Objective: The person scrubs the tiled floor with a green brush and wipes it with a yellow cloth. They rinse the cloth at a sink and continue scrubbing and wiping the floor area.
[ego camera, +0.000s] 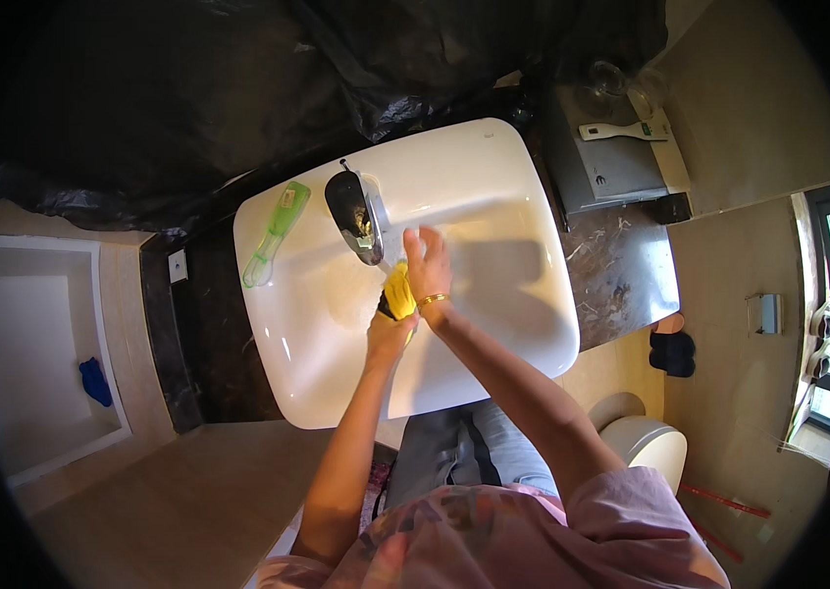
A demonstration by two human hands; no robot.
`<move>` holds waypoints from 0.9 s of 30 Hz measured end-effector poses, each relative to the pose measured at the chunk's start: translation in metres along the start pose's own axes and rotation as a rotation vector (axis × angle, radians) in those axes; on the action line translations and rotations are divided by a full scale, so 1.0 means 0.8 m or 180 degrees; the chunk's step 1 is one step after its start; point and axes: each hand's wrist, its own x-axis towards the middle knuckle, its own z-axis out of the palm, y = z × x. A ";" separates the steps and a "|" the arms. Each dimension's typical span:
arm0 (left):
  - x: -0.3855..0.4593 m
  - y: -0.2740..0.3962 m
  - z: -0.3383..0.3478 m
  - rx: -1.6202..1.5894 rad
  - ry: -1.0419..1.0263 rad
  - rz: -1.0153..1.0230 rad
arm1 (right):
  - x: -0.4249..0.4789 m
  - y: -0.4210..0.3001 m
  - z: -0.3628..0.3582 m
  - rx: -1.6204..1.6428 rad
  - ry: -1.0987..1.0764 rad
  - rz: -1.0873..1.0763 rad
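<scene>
Over the basin of a white ceramic washbasin [488,169], my left hand [390,335] grips a yellow and black bundle [400,291] that looks like cloth. Close beside it is my right hand [430,269], fingers extended and thumb apart, with nothing visible in it. A gold bracelet [433,299] circles the right wrist. Both hands are just below the spout of a dark, shiny tap [350,210] with chrome sides. What looks like a thin run of water falls there, partly hidden. A translucent green plastic tool with a looped end [286,210] lies on the basin's left rim.
Dark plastic sheeting [238,88] hangs behind the basin. Dark marble counter [617,272] flanks it; a grey box [614,166] at the right bears a white handheld device [621,132]. A blue cloth [95,381] lies in the left wall niche. A toilet [650,445] stands right.
</scene>
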 end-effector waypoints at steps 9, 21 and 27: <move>-0.044 -0.009 -0.034 -0.1509 -0.0259 -0.0615 | -0.003 -0.105 -0.008 -0.0956 -0.0314 -0.2542; -0.102 0.035 -0.067 -0.3625 -0.1592 -0.1011 | -0.040 0.007 -0.042 0.1671 -0.2064 0.0308; -0.113 0.023 -0.028 -0.5878 -0.2623 -0.1558 | -0.083 -0.012 -0.070 0.4777 -0.3473 0.2497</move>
